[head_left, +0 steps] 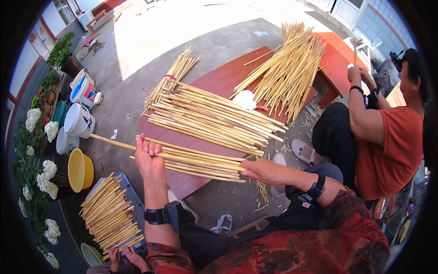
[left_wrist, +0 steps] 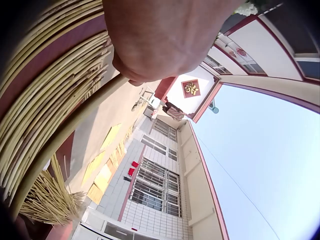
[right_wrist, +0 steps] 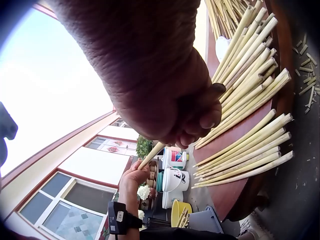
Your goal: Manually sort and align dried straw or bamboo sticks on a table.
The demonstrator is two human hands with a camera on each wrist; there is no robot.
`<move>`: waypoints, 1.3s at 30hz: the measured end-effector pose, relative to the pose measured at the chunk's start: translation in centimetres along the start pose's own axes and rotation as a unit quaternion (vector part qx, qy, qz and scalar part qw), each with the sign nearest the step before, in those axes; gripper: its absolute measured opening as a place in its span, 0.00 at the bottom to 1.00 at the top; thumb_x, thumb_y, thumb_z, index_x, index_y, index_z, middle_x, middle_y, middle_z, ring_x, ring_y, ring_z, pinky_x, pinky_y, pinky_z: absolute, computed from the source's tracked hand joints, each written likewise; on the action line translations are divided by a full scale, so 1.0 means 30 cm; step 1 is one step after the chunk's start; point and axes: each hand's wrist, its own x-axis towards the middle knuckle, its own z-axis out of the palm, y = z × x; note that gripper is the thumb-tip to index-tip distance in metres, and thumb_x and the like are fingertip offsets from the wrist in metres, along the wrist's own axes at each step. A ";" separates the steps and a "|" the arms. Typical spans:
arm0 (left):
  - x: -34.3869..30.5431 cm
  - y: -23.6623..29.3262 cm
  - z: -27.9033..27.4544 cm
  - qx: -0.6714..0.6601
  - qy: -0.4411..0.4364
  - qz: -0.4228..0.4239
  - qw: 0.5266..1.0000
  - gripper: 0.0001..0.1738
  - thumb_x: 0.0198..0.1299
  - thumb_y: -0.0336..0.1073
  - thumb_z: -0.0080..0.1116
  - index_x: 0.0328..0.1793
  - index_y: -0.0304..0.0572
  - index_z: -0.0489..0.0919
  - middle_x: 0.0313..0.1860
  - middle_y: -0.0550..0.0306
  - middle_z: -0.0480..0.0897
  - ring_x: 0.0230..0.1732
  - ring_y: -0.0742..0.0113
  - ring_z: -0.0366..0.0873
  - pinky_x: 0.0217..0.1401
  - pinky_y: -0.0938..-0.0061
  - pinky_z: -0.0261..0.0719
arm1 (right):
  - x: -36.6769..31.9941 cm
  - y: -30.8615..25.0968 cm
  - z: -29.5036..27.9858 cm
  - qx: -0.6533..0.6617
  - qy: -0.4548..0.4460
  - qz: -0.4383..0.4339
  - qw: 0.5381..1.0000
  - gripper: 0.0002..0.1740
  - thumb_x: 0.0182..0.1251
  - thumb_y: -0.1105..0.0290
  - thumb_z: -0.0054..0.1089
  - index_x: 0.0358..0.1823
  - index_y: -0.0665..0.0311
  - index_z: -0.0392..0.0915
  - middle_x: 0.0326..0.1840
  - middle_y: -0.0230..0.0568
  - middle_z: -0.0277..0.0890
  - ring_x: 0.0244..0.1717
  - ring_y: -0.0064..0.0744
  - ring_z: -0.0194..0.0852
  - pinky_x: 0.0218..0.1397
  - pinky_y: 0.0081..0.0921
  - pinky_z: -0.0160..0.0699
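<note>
Two grips curled round one stalk (head_left: 114,142) | left hand (head_left: 148,160), right hand (head_left: 262,171) | right's curl shows only in wrist view, seemingly.

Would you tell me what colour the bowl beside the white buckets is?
The bowl is yellow, clearest in the head view.

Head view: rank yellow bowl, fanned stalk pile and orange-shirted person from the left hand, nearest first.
1. yellow bowl, just left of the left hand.
2. fanned stalk pile, table's far end.
3. orange-shirted person, far right.

Left hand (head_left: 147,157) curled, gripping; right hand (head_left: 260,171) pinching.
</note>
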 end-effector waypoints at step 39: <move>-0.057 0.393 -0.163 0.185 0.184 0.309 0.915 0.13 0.60 0.29 0.35 0.49 0.35 0.66 0.48 0.53 0.70 0.51 0.65 0.68 0.57 0.66 0.64 | 0.164 0.091 -0.008 -0.097 0.032 0.074 0.992 0.18 0.61 0.58 0.43 0.31 0.69 0.68 0.28 0.54 0.69 0.33 0.54 0.67 0.37 0.39 0.65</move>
